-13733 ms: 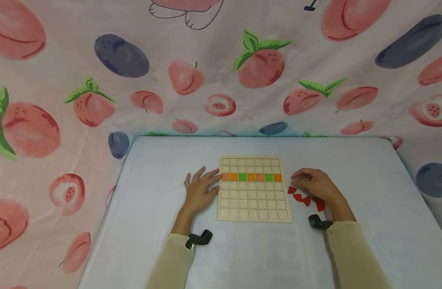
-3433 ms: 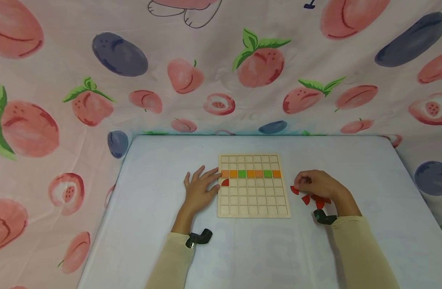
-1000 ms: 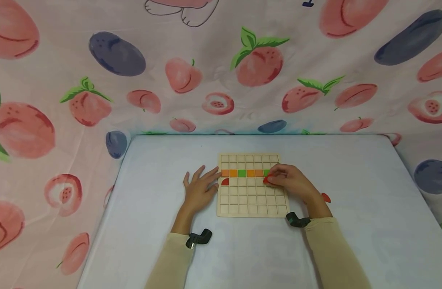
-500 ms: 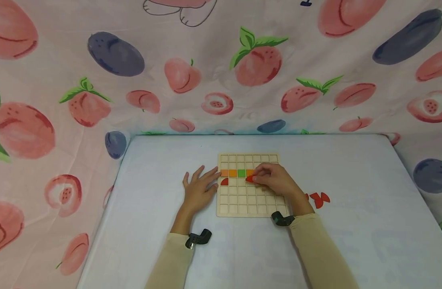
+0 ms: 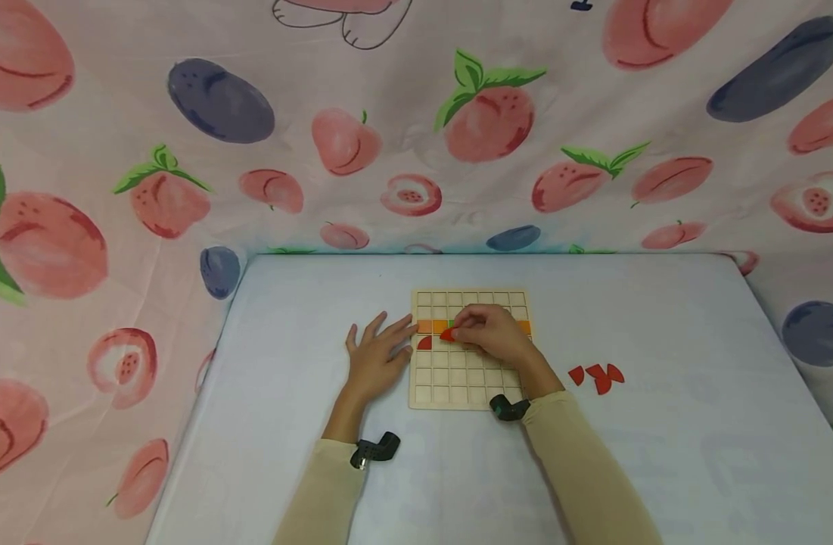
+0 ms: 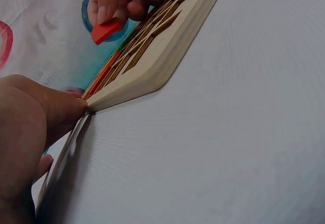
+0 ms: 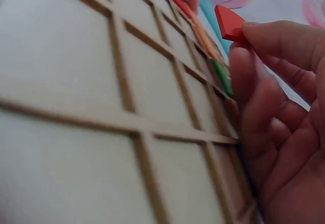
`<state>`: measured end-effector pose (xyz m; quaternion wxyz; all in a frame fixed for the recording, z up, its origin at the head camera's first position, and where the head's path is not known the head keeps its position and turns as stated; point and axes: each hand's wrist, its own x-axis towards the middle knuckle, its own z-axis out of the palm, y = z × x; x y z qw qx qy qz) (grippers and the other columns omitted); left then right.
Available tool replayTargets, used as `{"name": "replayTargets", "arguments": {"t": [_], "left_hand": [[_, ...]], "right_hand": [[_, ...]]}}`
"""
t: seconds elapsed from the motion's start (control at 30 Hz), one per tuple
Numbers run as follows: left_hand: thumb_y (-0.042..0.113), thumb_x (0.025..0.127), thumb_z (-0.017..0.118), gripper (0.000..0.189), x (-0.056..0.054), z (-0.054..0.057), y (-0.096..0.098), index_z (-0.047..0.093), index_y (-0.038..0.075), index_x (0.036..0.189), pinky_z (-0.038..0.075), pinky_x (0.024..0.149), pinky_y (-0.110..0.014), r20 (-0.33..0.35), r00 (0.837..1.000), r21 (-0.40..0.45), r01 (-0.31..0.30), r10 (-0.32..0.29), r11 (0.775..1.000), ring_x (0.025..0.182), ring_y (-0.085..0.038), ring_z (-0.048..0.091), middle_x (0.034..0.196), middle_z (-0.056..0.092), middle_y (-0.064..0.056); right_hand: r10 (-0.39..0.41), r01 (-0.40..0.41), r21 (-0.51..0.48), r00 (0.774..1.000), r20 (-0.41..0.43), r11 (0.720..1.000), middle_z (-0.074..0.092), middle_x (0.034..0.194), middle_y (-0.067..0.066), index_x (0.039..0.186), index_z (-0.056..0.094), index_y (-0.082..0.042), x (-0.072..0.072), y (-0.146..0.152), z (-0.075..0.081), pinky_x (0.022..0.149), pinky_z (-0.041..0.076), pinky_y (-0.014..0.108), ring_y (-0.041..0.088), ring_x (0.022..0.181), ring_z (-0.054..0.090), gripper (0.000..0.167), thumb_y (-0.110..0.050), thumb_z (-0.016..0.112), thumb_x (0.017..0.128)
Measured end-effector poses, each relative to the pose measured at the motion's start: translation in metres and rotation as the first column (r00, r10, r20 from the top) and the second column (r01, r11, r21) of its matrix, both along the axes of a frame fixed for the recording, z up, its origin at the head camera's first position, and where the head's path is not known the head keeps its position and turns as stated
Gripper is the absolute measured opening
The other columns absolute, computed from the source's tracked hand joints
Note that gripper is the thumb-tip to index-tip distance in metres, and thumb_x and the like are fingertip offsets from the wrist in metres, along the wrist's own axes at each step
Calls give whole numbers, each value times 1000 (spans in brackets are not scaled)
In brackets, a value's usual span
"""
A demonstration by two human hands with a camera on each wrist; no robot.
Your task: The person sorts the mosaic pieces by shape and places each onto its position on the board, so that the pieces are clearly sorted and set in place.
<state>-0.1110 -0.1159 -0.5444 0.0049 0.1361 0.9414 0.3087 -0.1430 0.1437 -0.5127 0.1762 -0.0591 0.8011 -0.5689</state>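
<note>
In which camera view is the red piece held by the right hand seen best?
The right wrist view: there the red piece, pinched by the right hand, appears largest, with its thickness visible. The head view shows it only small, over the board. In the left wrist view, the hand partly covers it.

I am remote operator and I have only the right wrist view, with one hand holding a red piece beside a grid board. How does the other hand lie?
Observer: In the head view, the left hand has its fingers spread, with the fingertips at the left edge of the grid board.
Operator: Thank you. I see the right hand pinching a red piece. Do other such pieces lie outside of the board?
Observer: Yes. The head view shows a small group of loose red pieces on the white table, to the right of the board.
</note>
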Motion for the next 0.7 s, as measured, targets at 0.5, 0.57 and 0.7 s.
{"name": "replayTargets", "arguments": {"t": [0.5,0.57,0.7], "left_hand": [[29,100,59,43,0,-1,0,61,34,143,-6,120,-67,11,1000,-14,-2,2,1000,157,-24,23,156,48,15],[29,100,59,43,0,-1,0,61,33,143,-6,120,-67,6,1000,-10,-1,1,1000,157,-24,24,156,49,15],[29,99,59,43,0,-1,0,62,33,142,-5,120,-67,-9,1000,-5,2,-2,1000,156,-25,24,156,49,14]], "right_hand": [[-1,0,60,1000,12,998,74,84,5,97,77,-15,-5,-10,-5,61,54,32,21,65,63,9,-19,78,89],[0,-1,69,1000,14,998,74,84,5,98,77,-15,-5,-10,-6,62,53,32,21,66,63,11,-20,79,88],[-5,4,96,1000,17,995,73,84,3,98,78,-16,-5,-11,-6,62,54,32,21,65,63,13,-23,80,88]]}}
